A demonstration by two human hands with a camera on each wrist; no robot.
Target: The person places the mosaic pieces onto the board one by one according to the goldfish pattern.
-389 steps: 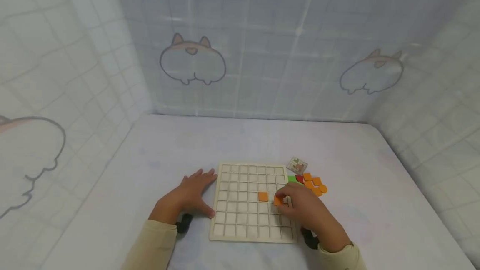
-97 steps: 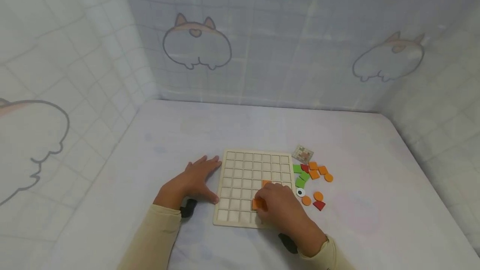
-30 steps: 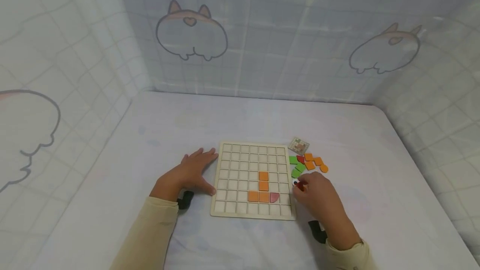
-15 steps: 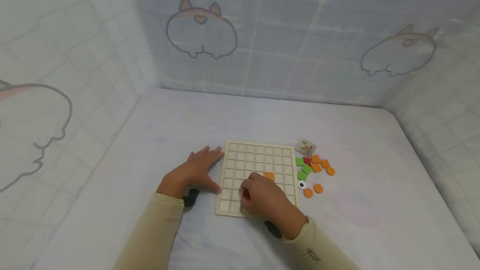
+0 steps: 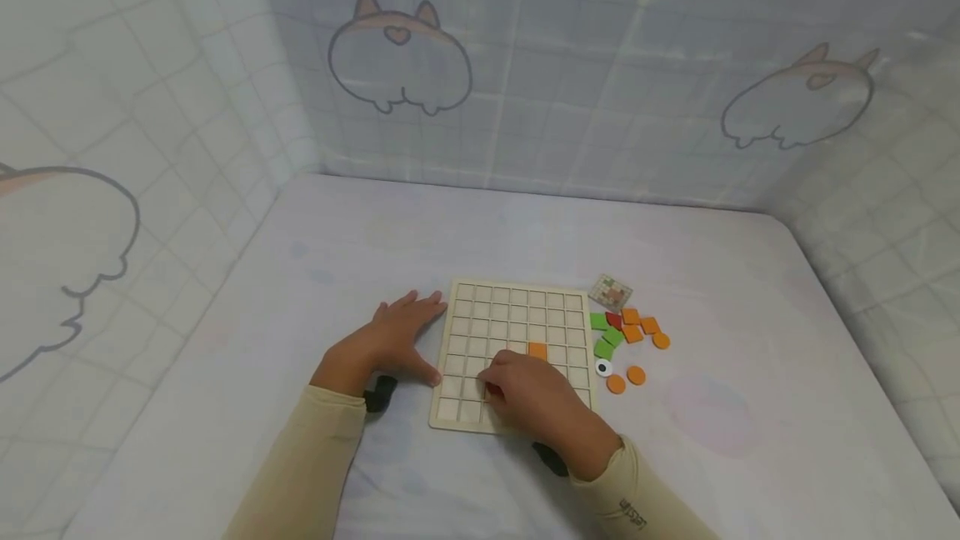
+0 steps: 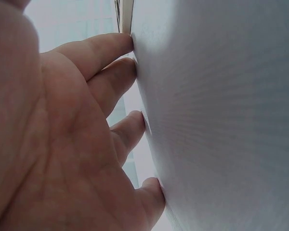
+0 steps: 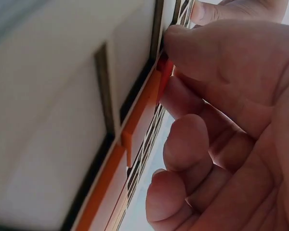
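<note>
A pale square grid board (image 5: 480,307) lies on the table. My left hand (image 5: 390,344) is spread at its left side, thumb and fingertips against the edge; the left wrist view shows the fingertips on the table. Over the lower part of the board, my right hand (image 5: 536,398) pinches a red quarter-round tile (image 7: 166,72) between thumb and finger, low at a cell. An orange square tile (image 7: 143,115) sits right beside it, and another orange tile shows nearer the camera. One orange tile (image 5: 537,352) is visible above my hand, which hides the others.
Right of the board lie green tiles (image 5: 604,348), a red tile (image 5: 614,321), several orange squares (image 5: 631,317), orange discs (image 5: 636,375) and a white eye disc (image 5: 603,367). A small pattern card (image 5: 611,292) lies behind them. Patterned cloth walls surround the table.
Orange squares and a pinkish quarter-round tile were added to the board. My right hand then took a red quarter-round tile from the right and carried it left onto the board. My left hand stayed.
</note>
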